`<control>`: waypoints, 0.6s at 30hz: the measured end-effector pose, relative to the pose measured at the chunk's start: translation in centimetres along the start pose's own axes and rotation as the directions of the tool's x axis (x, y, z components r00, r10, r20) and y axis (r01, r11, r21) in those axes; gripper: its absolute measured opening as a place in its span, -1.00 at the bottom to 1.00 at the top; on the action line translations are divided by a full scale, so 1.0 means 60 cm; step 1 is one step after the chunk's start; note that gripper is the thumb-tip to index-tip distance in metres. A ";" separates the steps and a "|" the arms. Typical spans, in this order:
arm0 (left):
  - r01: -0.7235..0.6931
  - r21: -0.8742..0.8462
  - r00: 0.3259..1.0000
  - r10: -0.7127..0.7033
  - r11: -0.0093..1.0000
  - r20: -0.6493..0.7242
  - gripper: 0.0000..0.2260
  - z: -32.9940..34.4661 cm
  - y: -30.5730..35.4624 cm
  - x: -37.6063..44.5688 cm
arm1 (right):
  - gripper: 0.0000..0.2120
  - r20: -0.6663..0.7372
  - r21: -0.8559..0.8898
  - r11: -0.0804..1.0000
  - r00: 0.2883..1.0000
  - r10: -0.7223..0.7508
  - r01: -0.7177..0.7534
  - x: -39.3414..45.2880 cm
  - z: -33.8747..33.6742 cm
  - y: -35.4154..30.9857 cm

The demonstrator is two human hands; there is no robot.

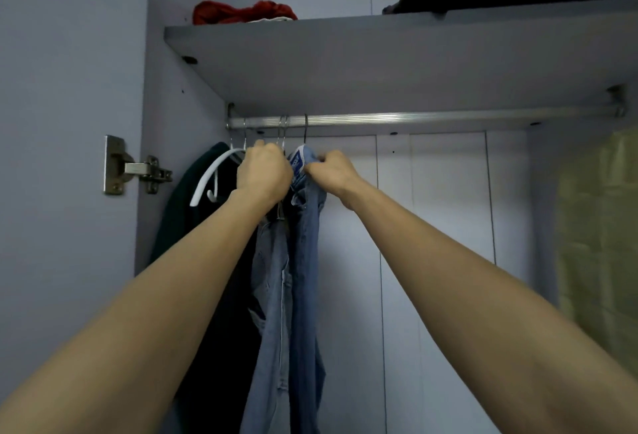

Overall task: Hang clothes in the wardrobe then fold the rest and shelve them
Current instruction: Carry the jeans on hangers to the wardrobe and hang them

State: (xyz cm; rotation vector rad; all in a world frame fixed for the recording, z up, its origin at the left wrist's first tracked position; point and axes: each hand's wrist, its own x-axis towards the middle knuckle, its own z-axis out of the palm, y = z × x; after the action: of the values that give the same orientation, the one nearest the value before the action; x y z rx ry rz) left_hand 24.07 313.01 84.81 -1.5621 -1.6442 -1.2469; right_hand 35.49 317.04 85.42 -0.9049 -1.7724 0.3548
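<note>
Both hands grip the blue jeans (305,244) at the waistband under the rail (414,118): left hand (264,171) curled tight, right hand (331,171) pinching. Best to level the waistband on its hanger before letting go, so it hangs straight.

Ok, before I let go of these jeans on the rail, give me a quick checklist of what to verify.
1. Dark hanger hook over the rail: ok, it loops over the bar.
2. Blue jeans seated on their hanger: cannot tell, both hands cover the top.
3. Left hand clear of neighbouring hangers: not ok, it is gripping right among them.
4. Right hand free to release: not ok, it pinches the jeans' waistband.
5. Room on the rail to the right: ok, bare bar there.
6. White hanger beside the dark garment hooked on: cannot tell, its hook is hard to follow.
</note>
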 end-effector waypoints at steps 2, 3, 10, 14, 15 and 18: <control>-0.054 -0.017 0.998 0.053 0.998 -0.041 -0.71 -0.012 0.013 -0.009 | -0.69 0.029 0.066 0.998 1.000 -0.010 0.008 -0.007 -0.007 0.010; -0.101 -0.030 0.993 0.099 0.994 -0.071 -0.70 -0.018 0.024 -0.016 | -0.67 0.031 0.073 0.997 0.999 -0.022 0.020 -0.015 -0.016 0.016; -0.330 -0.277 0.943 0.302 0.902 -0.140 -0.72 -0.043 0.161 -0.080 | -0.71 -0.134 -0.469 0.879 0.978 -0.161 0.081 -0.116 -0.174 0.092; -0.384 -0.455 0.889 0.455 0.804 0.054 -0.69 0.005 0.264 -0.172 | -0.68 -0.260 -0.645 0.743 0.966 0.011 -0.182 -0.265 -0.298 0.159; -0.396 -0.498 0.853 0.510 0.771 0.111 -0.71 0.022 0.299 -0.210 | -0.68 -0.308 -0.663 0.700 0.949 0.068 -0.265 -0.325 -0.334 0.171; -0.407 -0.626 0.705 0.665 0.665 0.248 -0.76 0.062 0.382 -0.333 | -0.68 -0.426 -0.695 0.558 0.885 0.190 -0.454 -0.492 -0.407 0.190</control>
State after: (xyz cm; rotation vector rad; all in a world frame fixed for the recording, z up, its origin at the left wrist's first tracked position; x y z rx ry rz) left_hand 50.40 304.78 71.52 -2.6373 -0.8963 -1.0672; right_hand 66.52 298.94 67.91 -1.8341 -1.4231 -0.3859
